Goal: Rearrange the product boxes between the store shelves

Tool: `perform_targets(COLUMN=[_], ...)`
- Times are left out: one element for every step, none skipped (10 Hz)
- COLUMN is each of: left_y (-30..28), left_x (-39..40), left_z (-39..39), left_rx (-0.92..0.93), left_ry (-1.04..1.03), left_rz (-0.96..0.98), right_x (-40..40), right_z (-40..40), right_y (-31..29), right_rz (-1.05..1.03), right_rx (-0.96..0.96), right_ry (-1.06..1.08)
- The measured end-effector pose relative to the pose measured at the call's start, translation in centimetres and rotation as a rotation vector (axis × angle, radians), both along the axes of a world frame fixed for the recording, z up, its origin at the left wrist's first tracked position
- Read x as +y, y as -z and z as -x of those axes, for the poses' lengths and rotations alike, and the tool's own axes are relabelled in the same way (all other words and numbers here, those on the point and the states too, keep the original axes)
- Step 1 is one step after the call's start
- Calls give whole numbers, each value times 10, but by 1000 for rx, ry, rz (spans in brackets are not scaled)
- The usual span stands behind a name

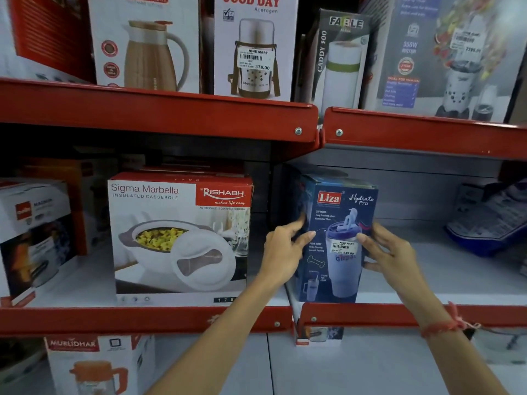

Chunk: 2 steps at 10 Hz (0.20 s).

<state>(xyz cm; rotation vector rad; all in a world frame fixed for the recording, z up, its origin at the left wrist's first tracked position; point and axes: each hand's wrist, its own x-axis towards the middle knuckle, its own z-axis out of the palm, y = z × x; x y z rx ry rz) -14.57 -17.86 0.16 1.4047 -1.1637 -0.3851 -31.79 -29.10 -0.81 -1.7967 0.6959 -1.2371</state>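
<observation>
I see the blue Liza box (338, 238) standing upright on the middle shelf (427, 313), just right of the white Rishabh casserole box (179, 235) and at the left end of its shelf section. My left hand (281, 252) is at the box's left edge with fingers loosely spread, and my right hand (390, 253) lies on its front right side, fingers extended. Neither hand is clenched, and I cannot tell whether either truly grips it.
</observation>
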Motion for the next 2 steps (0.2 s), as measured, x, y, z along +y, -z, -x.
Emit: perform_targets(left_y=[2, 3], left_x=[-1, 8], left_z=[-2, -2], left_rx=[5, -39], left_ry=[29, 39], left_rz=[6, 18], right_x=[0, 20], right_z=[-4, -11], right_y=[-3, -7], right_rz=[-11, 178], right_rx=[32, 169], right_ry=[16, 355])
